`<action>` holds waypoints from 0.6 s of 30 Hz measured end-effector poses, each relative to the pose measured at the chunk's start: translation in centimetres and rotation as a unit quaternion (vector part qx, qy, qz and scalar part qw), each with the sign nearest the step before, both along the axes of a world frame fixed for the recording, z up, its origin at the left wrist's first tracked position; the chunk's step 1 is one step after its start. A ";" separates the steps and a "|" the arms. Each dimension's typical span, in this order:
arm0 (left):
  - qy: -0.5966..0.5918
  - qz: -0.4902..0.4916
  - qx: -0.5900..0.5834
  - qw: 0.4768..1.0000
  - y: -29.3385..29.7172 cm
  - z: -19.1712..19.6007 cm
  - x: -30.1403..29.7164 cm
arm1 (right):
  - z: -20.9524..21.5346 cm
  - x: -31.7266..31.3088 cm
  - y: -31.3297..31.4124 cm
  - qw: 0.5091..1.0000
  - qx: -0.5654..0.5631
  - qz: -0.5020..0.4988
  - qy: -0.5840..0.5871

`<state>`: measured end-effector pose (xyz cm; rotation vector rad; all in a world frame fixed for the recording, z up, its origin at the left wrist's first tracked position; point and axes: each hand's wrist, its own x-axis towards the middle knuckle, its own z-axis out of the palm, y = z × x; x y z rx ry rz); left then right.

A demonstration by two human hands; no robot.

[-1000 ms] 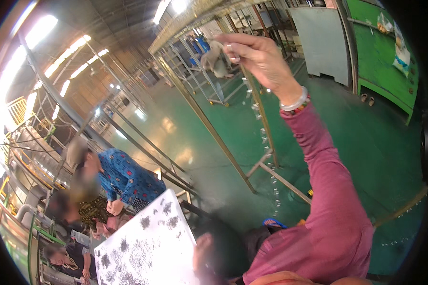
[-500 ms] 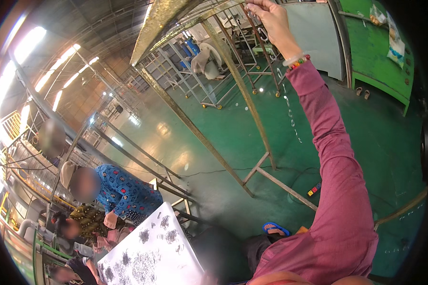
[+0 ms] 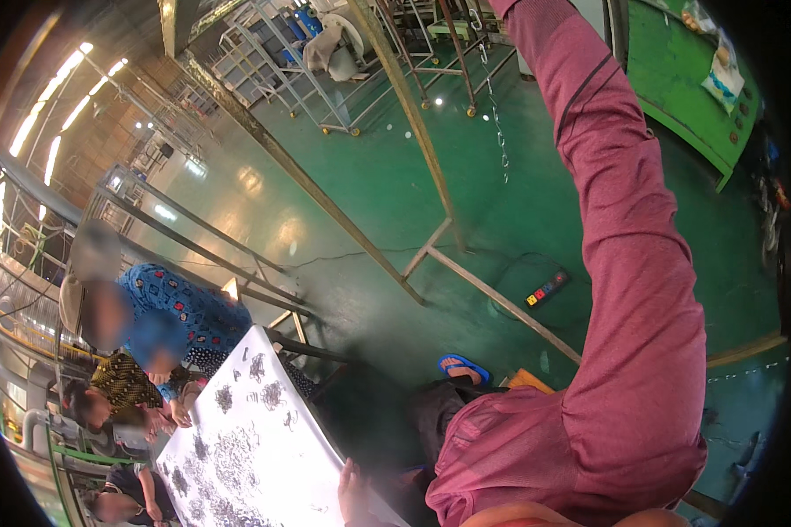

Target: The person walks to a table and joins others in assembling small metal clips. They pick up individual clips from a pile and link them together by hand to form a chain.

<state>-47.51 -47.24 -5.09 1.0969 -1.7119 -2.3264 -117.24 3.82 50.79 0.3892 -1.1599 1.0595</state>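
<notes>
Resting at the bottom edge, the left hand [image 3: 350, 492] lies with fingers loosely spread on the near rim of a white board [image 3: 264, 457] scattered with small dark pieces [image 3: 228, 448]; it pinches nothing. Beside the board sit other people, one in a blue patterned shirt [image 3: 189, 312]. The right arm, in a pink sleeve [image 3: 628, 290], stretches up past the top edge, its hand unseen. Farther off, a thin chain [image 3: 499, 140] hangs over the green floor [image 3: 343, 184] among metal frames [image 3: 413, 132].

The raised right arm [image 3: 624, 220] has stretched higher, its hand now out of view.
</notes>
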 end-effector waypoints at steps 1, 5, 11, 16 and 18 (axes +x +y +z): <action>-0.009 0.000 -0.006 1.000 -0.1 -0.1 0.0 | -0.1 -0.4 0.0 0.999 0.010 -0.045 0.018; -0.001 -0.009 -0.029 1.000 -0.1 0.0 0.1 | -1.2 -0.7 -0.1 0.997 0.015 -0.077 0.023; 0.033 -0.004 -0.011 0.999 -0.1 0.0 0.5 | -4.1 1.8 -1.9 0.995 -0.040 0.082 -0.043; 0.035 -0.021 -0.002 0.999 -0.4 -0.1 0.8 | -6.0 5.0 -1.3 0.956 -0.059 0.232 -0.169; 0.032 -0.027 0.008 0.999 -0.6 0.0 0.7 | -7.2 4.2 -0.5 0.982 -0.016 0.186 -0.037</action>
